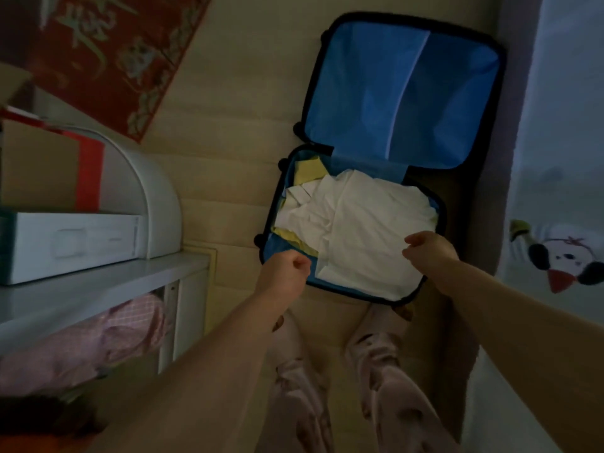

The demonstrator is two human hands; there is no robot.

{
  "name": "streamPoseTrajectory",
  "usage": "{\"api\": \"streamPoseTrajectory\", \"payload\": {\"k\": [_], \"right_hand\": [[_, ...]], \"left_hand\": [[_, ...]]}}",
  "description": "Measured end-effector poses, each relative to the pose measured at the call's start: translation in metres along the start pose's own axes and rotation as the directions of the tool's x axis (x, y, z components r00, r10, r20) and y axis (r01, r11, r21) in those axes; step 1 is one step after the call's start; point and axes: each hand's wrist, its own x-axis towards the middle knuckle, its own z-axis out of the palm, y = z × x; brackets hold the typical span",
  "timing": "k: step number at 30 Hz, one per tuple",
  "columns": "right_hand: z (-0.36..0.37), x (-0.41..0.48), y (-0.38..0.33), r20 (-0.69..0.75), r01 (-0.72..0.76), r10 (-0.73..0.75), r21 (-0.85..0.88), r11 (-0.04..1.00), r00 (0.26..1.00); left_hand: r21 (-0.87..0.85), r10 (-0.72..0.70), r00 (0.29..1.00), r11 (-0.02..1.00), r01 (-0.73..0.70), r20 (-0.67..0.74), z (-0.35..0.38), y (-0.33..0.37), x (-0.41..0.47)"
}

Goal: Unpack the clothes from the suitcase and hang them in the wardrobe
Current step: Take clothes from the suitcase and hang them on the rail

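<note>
We look down at an open suitcase [385, 93] on the floor [228, 158], its long axis running away from us, blue-lined lid at the far end. White clothes [369, 223] over yellow ones [309, 171] fill the near half. Our right hand [428, 250] curls onto the white clothes' near edge, gripping them; our left hand [284, 269] is fisted at the near-left corner, and we cannot tell if it holds anything.

Hands: two, left hand [284, 273] and right hand [428, 253].
Suitcase [369, 76]: one, ahead of both hands.
White clothes [369, 223]: one heap between hands, piece count unclear.
Yellow patches [310, 170]: two, ahead of left hand.
Boxes: two, cardboard box [39, 168] and white box [75, 243], left of left hand.
Plush toy [562, 259]: one, right of right hand.
</note>
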Motion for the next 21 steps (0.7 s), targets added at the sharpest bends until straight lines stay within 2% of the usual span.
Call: {"api": "streamPoseTrajectory", "payload": {"k": [4,8,12,14,18,21], "right_hand": [[0.015,0.031,0.02,0.019,-0.028,0.03,-0.097,0.995,0.999],[0.024,0.061,0.032,-0.002,0.021,-0.021,-0.176,0.984,1.0],[0.026,0.082,0.043,0.048,0.145,-0.139,-0.475,0.868,0.989],[0.027,0.089,0.046,0.077,0.155,-0.135,-0.554,0.818,0.988],[0.029,0.103,0.051,0.137,0.074,0.008,-0.584,0.808,0.991],[0.03,0.102,0.051,0.071,0.073,-0.041,-0.543,0.837,0.997]], "left_hand": [[-0.038,-0.013,1.0,0.999,0.014,0.016,0.02,-0.022,0.017],[-0.085,-0.086,0.995,0.992,0.089,0.044,0.034,-0.044,0.032],[-0.042,-0.117,0.991,0.992,0.119,0.061,0.037,-0.057,0.049],[-0.045,-0.12,0.991,0.991,0.123,0.064,0.039,-0.06,0.058],[-0.023,-0.095,0.994,0.995,0.097,0.054,0.04,-0.057,0.074],[0.001,-0.059,0.997,0.998,0.059,0.051,0.04,-0.048,0.08]]}}
